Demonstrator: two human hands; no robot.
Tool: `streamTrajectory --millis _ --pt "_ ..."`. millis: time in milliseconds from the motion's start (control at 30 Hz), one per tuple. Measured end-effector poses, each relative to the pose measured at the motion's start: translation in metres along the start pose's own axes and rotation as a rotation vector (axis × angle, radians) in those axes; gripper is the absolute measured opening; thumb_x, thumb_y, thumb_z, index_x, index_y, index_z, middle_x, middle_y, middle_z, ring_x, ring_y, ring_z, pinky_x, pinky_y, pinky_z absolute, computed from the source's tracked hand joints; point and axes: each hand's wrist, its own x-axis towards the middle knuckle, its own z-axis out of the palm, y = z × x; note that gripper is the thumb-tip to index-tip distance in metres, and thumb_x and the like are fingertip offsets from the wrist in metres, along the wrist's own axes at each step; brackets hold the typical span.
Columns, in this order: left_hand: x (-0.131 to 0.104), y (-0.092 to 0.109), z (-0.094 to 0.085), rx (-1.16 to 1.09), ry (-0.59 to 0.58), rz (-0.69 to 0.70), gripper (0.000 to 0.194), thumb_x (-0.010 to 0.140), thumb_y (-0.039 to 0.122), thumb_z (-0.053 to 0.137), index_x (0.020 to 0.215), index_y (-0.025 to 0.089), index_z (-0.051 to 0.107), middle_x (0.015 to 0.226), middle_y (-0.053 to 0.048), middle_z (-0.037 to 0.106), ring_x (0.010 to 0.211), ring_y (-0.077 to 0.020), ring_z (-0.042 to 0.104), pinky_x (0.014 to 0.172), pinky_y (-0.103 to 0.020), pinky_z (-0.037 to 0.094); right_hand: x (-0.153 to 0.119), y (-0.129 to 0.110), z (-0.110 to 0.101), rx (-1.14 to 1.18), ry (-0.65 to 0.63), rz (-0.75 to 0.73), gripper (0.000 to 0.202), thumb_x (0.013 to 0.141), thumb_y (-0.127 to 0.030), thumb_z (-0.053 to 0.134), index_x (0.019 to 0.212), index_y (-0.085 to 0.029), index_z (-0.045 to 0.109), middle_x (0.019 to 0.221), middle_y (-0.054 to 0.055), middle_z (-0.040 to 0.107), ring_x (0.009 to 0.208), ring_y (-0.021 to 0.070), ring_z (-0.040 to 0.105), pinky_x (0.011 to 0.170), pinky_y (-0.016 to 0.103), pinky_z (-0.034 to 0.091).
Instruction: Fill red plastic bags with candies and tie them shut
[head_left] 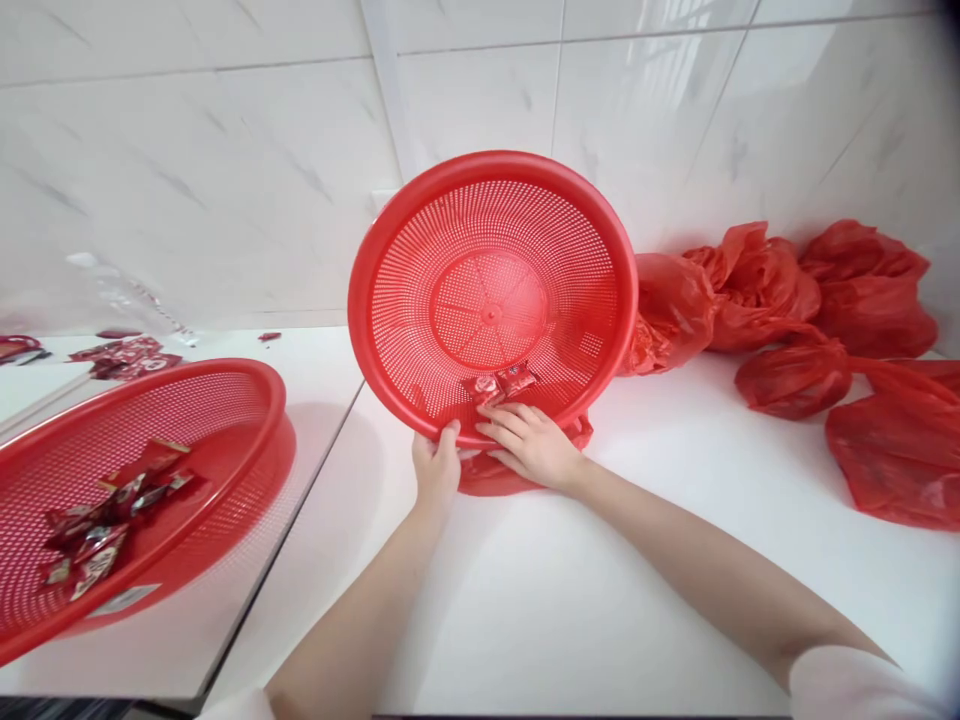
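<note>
A white table point(600, 610) meets marbled wall tiles point(480, 100); red plastic bags point(772, 300) bunch at right, a second colander point(251, 420) lower left. Centrally, the left hand point(435, 470) pinches the tilted red colander point(491, 300); the right hand point(540, 447), fingers loosely extended, reaches inside beside wrapped packets point(516, 378), its hold unclear. Wrapper print is too small to read.

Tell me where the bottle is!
In the head view, the bottle is at the left, near the tiled wall, just behind some red packets.
</note>
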Motion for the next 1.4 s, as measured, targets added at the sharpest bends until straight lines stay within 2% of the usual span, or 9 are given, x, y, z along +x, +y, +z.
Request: streamTrajectory --millis 100,200,333,533,767,967,1167,1300,1400 --pt "0.008 0.001 -0.004 -0.020 0.050 0.022 0.026 0.073 0.026 0.065 0.098 0.017 0.059 0.091 -0.006 0.069 0.072 -0.0212 0.071 0.061 -0.036 0.061 0.001 -0.002 0.002 0.310 0.155 0.045 0.023 0.093 -0.025 0.053 0.113 -0.023 0.065 0.116 0.007 0.068 0.109 0.0208 0.059 0.094 0.038 0.050" --pt "0.017 0.002 -0.008 -0.025 0.123 0.046 0.025 0.072 0.024 0.064 0.096 0.017 0.057 0.091 -0.004 0.068 0.071 -0.0194 0.070 0.063 -0.037 0.062 0.004 -0.005 0.001 0.643 0.319 0.348 0.019 0.090 -0.033 0.058 0.104 -0.023 0.065 0.102 0.006 0.070 0.090 0.0184 0.067 0.081 0.034 0.056" --pt "0.026 0.004 -0.014 -0.050 0.176 0.080 0.024 0.072 0.022 0.063 0.093 0.017 0.055 0.086 -0.002 0.067 0.069 -0.0171 0.070 0.064 -0.037 0.062 0.008 -0.003 0.000 0.836 0.357 0.671 0.024 0.081 -0.042 0.067 0.092 -0.021 0.064 0.087 0.002 0.070 0.064 0.0154 0.064 0.058 0.028 0.054" --pt "0.031 0.005 -0.017 -0.056 0.218 0.095 0.022 0.072 0.022 0.061 0.092 0.018 0.054 0.085 -0.002 0.066 0.067 -0.0153 0.069 0.064 -0.036 0.062 0.006 0.005 -0.001 0.722 0.363 0.652 0.019 0.088 -0.039 0.059 0.088 -0.020 0.063 0.082 0.002 0.069 0.071 0.0169 0.064 0.068 0.030 0.052" --pt "0.020 0.004 -0.011 -0.031 0.170 0.131 0.028 0.072 0.024 0.064 0.099 0.018 0.056 0.095 -0.005 0.067 0.075 -0.0179 0.070 0.065 -0.036 0.062 0.003 -0.004 -0.008 0.164 0.330 0.334 0.019 0.094 -0.031 0.048 0.100 -0.022 0.064 0.131 0.010 0.059 0.120 0.0235 0.053 0.107 0.046 0.035" --pt "-0.008 0.001 0.005 0.025 -0.062 -0.012 0.035 0.076 0.030 0.067 0.107 0.016 0.057 0.101 -0.009 0.069 0.076 -0.0215 0.071 0.062 -0.037 0.063 0.006 -0.001 -0.013 -0.094 0.064 0.474 0.079 0.085 -0.064 0.050 0.147 -0.016 0.035 0.159 0.019 0.014 0.146 0.0392 0.013 0.112 0.065 0.018" --pt "-0.011 -0.001 0.006 0.035 -0.100 -0.030 0.036 0.077 0.029 0.067 0.109 0.017 0.056 0.107 -0.010 0.067 0.080 -0.0222 0.072 0.064 -0.038 0.063 0.006 0.009 -0.012 0.005 -0.143 0.414 0.066 0.091 -0.058 0.044 0.143 -0.018 0.041 0.150 0.014 0.040 0.143 0.0350 0.027 0.108 0.057 0.034" --pt "-0.004 -0.004 0.004 -0.005 -0.061 -0.065 0.032 0.077 0.025 0.066 0.106 0.018 0.056 0.099 -0.007 0.069 0.076 -0.0210 0.072 0.065 -0.040 0.063 0.006 0.009 -0.009 -0.031 -0.006 0.418 0.047 0.095 -0.037 0.048 0.135 -0.012 0.050 0.130 0.017 0.061 0.133 0.0298 0.045 0.116 0.060 0.015" --pt "0.002 -0.005 0.002 -0.014 -0.020 -0.056 0.029 0.076 0.025 0.066 0.102 0.017 0.056 0.096 -0.007 0.070 0.073 -0.0206 0.072 0.064 -0.040 0.063 0.007 0.007 -0.011 0.120 0.150 0.400 0.044 0.091 -0.036 0.054 0.130 -0.015 0.054 0.127 0.015 0.063 0.128 0.0283 0.051 0.118 0.059 0.011"
